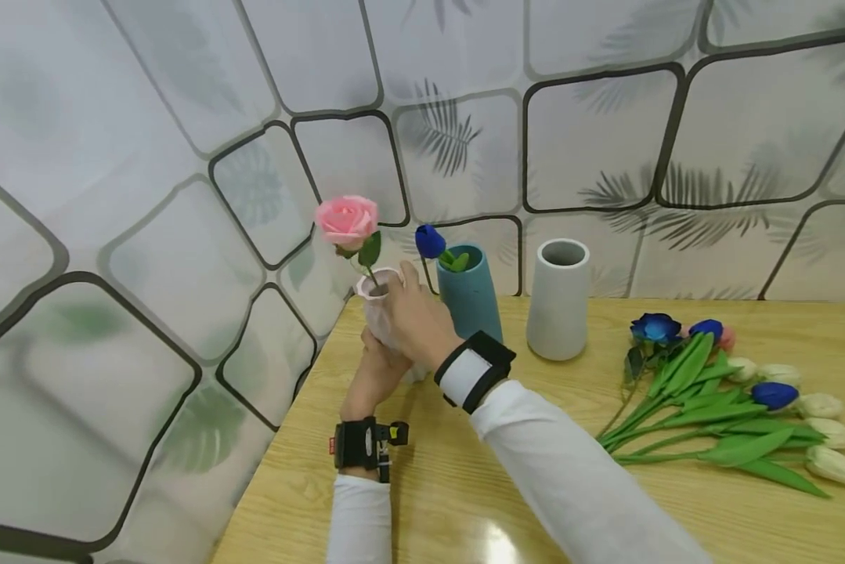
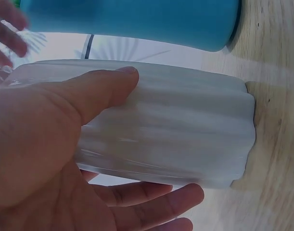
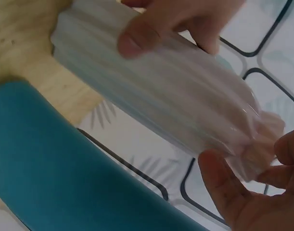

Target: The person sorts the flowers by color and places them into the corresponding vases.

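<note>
My left hand holds a white ribbed vase around its body. The thumb lies along one side and the fingers are on the other. The vase stands on the table, a pink rose upright in its mouth. At the vase's scalloped rim is my right hand, its thumb by the neck and its fingers spread near the rim. Just right of it stands a teal vase with a blue tulip leaning left over its edge. The right hand partly hides the white vase in the head view.
A plain white vase stands right of the teal one. Farther right, several white tulips, blue flowers and green stems lie in a bunch on the wooden table. Patterned curtains hang behind and left.
</note>
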